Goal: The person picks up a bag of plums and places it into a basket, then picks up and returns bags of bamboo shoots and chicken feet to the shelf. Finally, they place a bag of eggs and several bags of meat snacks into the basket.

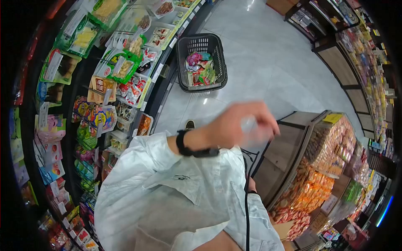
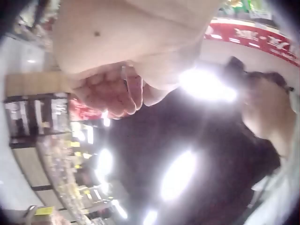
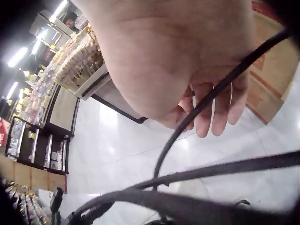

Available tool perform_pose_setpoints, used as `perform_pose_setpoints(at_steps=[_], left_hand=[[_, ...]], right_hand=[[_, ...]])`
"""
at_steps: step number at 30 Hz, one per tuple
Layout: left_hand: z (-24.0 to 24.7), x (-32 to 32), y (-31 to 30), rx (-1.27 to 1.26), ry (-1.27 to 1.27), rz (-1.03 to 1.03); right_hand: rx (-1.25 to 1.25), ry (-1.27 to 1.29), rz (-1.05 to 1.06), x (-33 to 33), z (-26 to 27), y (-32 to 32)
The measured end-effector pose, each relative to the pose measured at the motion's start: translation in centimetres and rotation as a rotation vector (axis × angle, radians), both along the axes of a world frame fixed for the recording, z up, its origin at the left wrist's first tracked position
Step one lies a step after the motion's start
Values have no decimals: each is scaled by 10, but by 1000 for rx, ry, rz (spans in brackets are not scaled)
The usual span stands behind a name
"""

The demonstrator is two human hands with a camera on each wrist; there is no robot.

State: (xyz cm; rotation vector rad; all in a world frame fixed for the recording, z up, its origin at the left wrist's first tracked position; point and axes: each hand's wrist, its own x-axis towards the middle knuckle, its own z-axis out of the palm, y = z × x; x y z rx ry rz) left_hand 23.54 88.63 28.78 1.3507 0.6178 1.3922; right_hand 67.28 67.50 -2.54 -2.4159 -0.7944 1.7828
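We look to be between picks: the black plastic basket (image 1: 204,88) sits on the pale tiled floor (image 1: 259,62), colourful snack packets (image 1: 201,69) inside. Our blurred left hand (image 1: 247,123) hangs nearer us than the basket, fingers loosely curled, nothing visible in them; our right hand (image 3: 187,70), nearer us still, has relaxed fingers, also nothing visible. Another pick, we'd judge, calls for straightening those fingers. Black shelving (image 1: 168,70) hems the basket's left; open floor runs right.

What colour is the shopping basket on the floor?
The basket is black or nearly so, clearest in the head view.
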Motion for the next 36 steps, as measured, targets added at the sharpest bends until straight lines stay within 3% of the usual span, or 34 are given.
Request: perform_pose_setpoints(at_steps=[1, 3, 5, 6, 7, 10, 11, 12, 13, 15, 17, 21, 25, 26, 30, 32, 36], left_hand=[[25, 8, 6, 233, 43, -113], [59, 49, 17, 575, -171, -100], [85, 72, 32, 604, -235, -233], [92, 91, 36, 620, -299, -160], [97, 113, 41, 638, -361, -81], [105, 149, 69, 627, -392, 86], [107, 152, 77, 619, -384, 89], [108, 155, 85, 611, -375, 91], [110, 155, 92, 611, -372, 52], [114, 150, 106, 612, -328, 31], [119, 141, 120, 579, -301, 37], [122, 127, 141, 449, -471, -15], [121, 96, 164, 577, -488, 42], [120, 84, 168, 574, -462, 58], [113, 37, 184, 555, -307, 141], [103, 14, 194, 516, -160, 217], [52, -53, 225, 286, 11, 437]], right_hand=[[92, -49, 177, 34, -43, 2], [289, -218, 524, 107, -135, 4], [177, -33, 330, 108, -127, 71], [-59, 272, -345, 118, -144, 98], [83, 170, -58, 114, -126, 136], [233, 173, -199, 82, -74, 252], [147, 194, 11, 92, -68, 288], [169, 297, -144, 107, -97, 311], [171, 394, 19, 122, -105, 342], [248, 244, -100, 87, -66, 386], [222, 248, -95, 77, -65, 424], [159, 269, -53, 58, -71, 472], [135, 291, -30, 36, -69, 494], [122, 326, -96, 33, -68, 498], [83, 224, -9, 18, -43, 537], [62, 237, 93, 26, -58, 583], [182, 185, 246, -58, 1, 656]])
